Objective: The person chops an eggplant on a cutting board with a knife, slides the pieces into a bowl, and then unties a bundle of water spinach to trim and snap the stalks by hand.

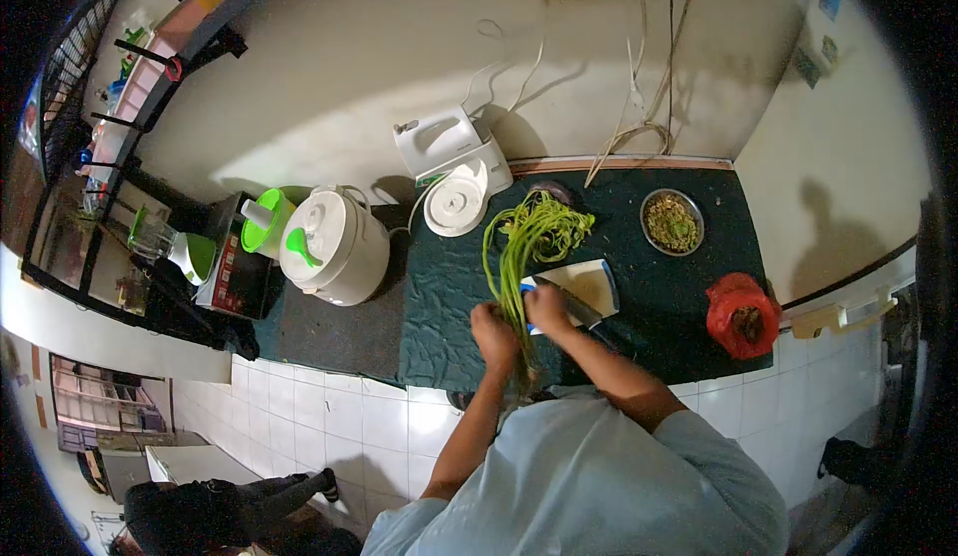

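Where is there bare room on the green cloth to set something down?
Two patches of cloth look bare: one between the cutting board, metal bowl and red bag; another bordered by the rice cooker, mixer and left hand. It's crowded around the left hand, right hand, knife and long greens.

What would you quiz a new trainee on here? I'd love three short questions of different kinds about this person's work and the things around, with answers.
1. Multiple choice: the left hand grips
a) a power plug
b) green stalks
c) a rice cooker

2. True or false: the red bag sits to the right of the metal bowl.

3. Fill the gap: the cloth under the bowl is dark ____.

Key:
1. b
2. True
3. green
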A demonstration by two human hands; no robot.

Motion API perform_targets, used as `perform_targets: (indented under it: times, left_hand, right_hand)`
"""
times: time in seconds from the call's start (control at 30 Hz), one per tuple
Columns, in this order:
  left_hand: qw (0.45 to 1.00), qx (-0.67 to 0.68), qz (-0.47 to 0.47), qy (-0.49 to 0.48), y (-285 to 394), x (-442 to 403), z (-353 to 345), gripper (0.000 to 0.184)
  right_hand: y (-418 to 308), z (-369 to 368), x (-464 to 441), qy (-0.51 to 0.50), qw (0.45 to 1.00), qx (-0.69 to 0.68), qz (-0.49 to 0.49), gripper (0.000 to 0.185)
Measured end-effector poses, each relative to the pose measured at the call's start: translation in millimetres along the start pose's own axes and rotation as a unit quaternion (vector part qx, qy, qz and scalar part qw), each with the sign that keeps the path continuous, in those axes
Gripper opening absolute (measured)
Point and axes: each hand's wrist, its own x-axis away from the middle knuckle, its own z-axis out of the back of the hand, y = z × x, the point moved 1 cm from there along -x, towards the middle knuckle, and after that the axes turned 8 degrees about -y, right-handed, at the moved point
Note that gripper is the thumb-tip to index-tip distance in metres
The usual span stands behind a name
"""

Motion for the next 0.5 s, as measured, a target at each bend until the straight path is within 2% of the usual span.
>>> perform_targets:
  times: [0.03, 0.07, 0.17, 0.23, 0.27, 0.3, 0.33, 0.37, 0.4, 0.47, 0.5]
  left_hand:
    - [0.999, 0.017, 0.024, 0.035, -8, -1, -2, 0.022]
    - [0.999, 0.018, 0.024, 0.036, -14, -2, -5, 0.022]
    - [1.0, 0.003, -0.007, -0.006, -33, -3, -11, 0.021]
    - [0.98, 0.13, 0.146, -0.047, -48, -13, -17, 0.031]
    - [0.979, 0.131, 0.145, -0.05, -49, -15, -18, 0.031]
    - [0.92, 0.299, 0.239, -0.078, -54, -15, -21, 0.04]
    - [0.824, 0.455, 0.323, -0.103, -54, -15, -20, 0.049]
    - [0.78, 0.497, 0.319, -0.204, -65, -17, -22, 0.059]
    - [0.78, 0.497, 0.321, -0.202, -60, -15, -18, 0.059]
    - [0.85, 0.325, 0.288, -0.297, -50, -14, -14, 0.063]
    - [0.864, 0.339, 0.266, -0.261, -47, -14, -15, 0.071]
  right_hand:
    - [2, 7, -3, 0.044, 0.997, -0.02, -0.055, 0.031]
    - [3, 12, 0, 0.014, 0.992, -0.044, -0.116, 0.036]
    - [6, 10, 5, -0.006, 0.996, -0.057, -0.073, 0.035]
    - [-16, 22, 12, 0.056, 0.994, -0.065, -0.064, 0.035]
    - [-21, 28, 13, -0.001, 0.987, -0.138, -0.083, 0.033]
    - [-19, 27, 14, -0.018, 0.989, -0.126, -0.071, 0.031]
    - [-18, 26, 15, -0.037, 0.991, -0.114, -0.058, 0.03]
    - [-17, 25, 17, -0.038, 0.991, -0.114, -0.058, 0.03]
    - [-18, 22, 20, -0.071, 0.992, -0.093, -0.056, 0.029]
    - [-19, 17, 22, -0.104, 0.991, -0.07, -0.053, 0.028]
    - [-18, 13, 22, -0.092, 0.993, -0.068, -0.041, 0.027]
